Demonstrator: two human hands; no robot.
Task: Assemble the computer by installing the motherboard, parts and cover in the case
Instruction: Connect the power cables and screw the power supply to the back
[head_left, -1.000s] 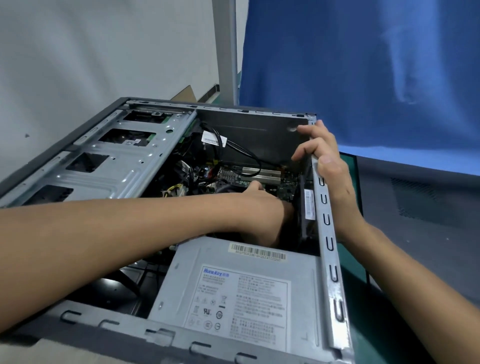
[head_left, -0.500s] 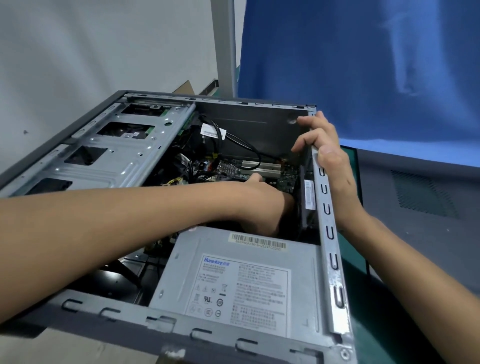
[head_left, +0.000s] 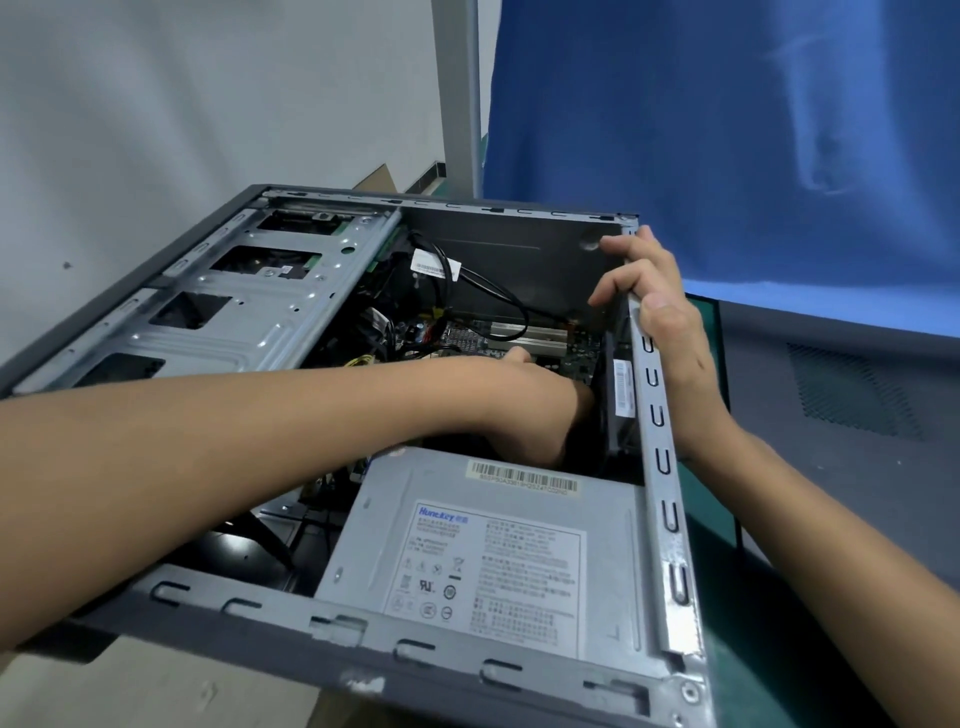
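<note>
Lower centre, I see one boxy grey metal power supply inside one open steel case on the green bench. Left hand dips toward one green motherboard, and I cannot tell its grip. Right hand curls over the case's slotted rim, upper right

I'm seeing a blue cloth hanging behind, a grey post standing beside a white wall.
</note>
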